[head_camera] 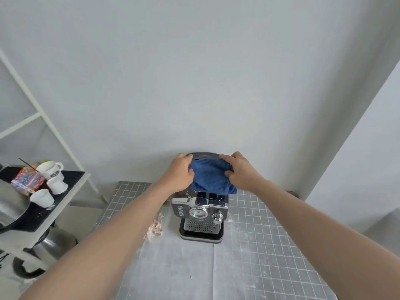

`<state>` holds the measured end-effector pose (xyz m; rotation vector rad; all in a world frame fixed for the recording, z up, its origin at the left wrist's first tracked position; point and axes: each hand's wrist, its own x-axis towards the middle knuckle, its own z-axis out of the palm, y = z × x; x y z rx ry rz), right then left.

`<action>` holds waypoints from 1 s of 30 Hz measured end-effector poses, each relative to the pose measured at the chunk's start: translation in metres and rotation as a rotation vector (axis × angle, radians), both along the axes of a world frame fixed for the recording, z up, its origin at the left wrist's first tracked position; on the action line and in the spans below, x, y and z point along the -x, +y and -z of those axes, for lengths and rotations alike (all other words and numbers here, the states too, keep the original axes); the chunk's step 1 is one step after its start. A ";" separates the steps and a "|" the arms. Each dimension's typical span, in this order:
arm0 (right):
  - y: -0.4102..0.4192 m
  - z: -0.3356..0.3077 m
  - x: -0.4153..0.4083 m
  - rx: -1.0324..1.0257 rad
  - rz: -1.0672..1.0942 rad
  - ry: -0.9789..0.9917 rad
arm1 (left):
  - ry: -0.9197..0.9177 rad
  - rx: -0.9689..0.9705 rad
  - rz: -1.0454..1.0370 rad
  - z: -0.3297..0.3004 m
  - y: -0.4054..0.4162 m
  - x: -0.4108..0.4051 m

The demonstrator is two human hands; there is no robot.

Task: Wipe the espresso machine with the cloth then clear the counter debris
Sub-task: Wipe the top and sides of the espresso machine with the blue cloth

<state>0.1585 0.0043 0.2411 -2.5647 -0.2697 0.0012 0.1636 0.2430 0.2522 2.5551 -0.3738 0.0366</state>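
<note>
Both hands, left and right, clutch blue cloth atop espresso machine; panel lettering unreadable.

The place looks like a small coffee corner in a plain room: an espresso machine stands on a grid-patterned desk against a bare grey wall, and a white shelf to the left holds white cups on a black mat.

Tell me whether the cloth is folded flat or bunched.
Bunched: the blue cloth sits crumpled atop the espresso machine, gripped by left hand and right hand.
</note>
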 end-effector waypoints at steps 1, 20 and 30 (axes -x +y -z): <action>0.008 0.003 -0.006 0.004 -0.011 0.005 | 0.006 -0.006 -0.006 0.002 0.008 -0.003; 0.032 0.074 0.025 0.146 0.324 -0.063 | -0.119 -0.403 0.381 0.059 -0.005 -0.039; 0.033 0.096 0.043 0.144 0.328 -0.086 | 0.037 -0.445 0.341 0.082 -0.021 -0.018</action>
